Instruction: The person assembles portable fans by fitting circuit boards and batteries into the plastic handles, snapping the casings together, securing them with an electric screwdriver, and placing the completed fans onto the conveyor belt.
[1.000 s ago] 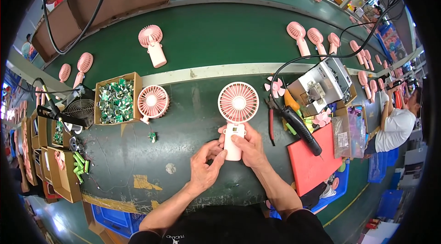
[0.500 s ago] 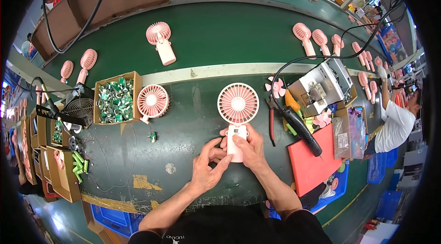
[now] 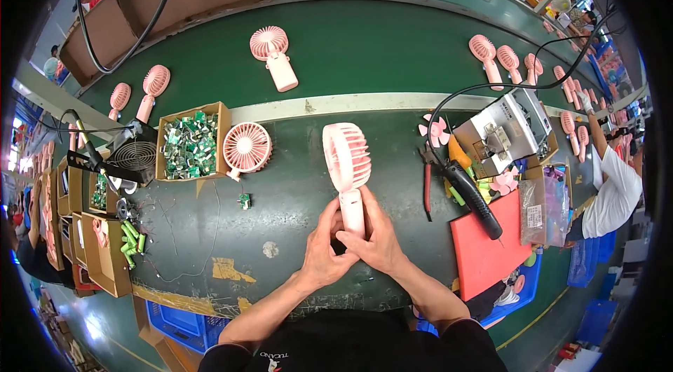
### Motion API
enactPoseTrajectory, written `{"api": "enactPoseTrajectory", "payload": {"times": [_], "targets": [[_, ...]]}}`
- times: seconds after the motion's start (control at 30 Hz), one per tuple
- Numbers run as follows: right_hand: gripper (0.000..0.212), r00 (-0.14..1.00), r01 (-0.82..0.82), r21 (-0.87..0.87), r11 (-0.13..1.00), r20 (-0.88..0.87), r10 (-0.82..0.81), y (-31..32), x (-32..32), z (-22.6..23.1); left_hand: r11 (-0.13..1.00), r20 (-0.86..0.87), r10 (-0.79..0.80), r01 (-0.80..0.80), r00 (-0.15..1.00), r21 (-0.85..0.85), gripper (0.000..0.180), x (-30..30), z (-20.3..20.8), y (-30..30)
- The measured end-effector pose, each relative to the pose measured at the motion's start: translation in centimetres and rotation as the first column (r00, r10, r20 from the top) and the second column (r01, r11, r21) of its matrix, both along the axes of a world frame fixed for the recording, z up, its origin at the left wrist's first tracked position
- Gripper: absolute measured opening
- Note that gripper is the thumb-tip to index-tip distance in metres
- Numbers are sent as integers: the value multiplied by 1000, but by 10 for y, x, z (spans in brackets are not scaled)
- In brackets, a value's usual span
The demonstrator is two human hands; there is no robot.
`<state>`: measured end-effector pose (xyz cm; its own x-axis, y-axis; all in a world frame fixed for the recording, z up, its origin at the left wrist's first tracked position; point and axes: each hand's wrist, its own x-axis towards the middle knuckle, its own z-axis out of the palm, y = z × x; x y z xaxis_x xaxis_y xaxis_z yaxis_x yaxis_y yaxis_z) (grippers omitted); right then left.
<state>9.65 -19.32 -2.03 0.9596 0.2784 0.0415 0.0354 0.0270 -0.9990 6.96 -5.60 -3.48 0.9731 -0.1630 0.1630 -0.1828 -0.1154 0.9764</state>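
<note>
Upright before me, a pink handheld fan is turned so that the side of its round cage shows. My left hand closes on the left of its handle, fingers partly behind it. From the other side my right hand grips the handle, thumb across its lower end. A small dark piece lies on the bench below my hands. Left of the fan are a round pink fan head and a small green circuit board.
A carton of circuit boards stands left, near green battery cells. To the right lie a black corded tool, a red foam pad and red-handled pliers. Pink fans rest on the green belt beyond.
The fan has turned in my hands from facing me to sideways. My left fingers have closed in on its handle. The whole view has shifted slightly to the left.
</note>
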Motion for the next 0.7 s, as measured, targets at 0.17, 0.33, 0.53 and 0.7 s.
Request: {"api": "enactPoseTrajectory", "payload": {"times": [0.17, 0.33, 0.53, 0.7], "targets": [[76, 967, 37, -195, 980, 255, 14, 0, 0, -2, 932, -235, -137, 45, 962, -360, 80, 0, 3, 11], [59, 923, 121, -261, 958, 384, -12, -5, 1, 16, 950, -281, -52, -39, 958, -311, 62, 0, 3, 11], [45, 865, 351, -546, 761, 499, -41, -48, 7, 58, 976, -218, 83, -123, 972, -177, 53, -1, -10, 13], [45, 876, 481, -848, 223, 478, -68, -145, 7, 69, 983, -1, 182, -182, 983, 17, 54, 0, 2, 14]]}}
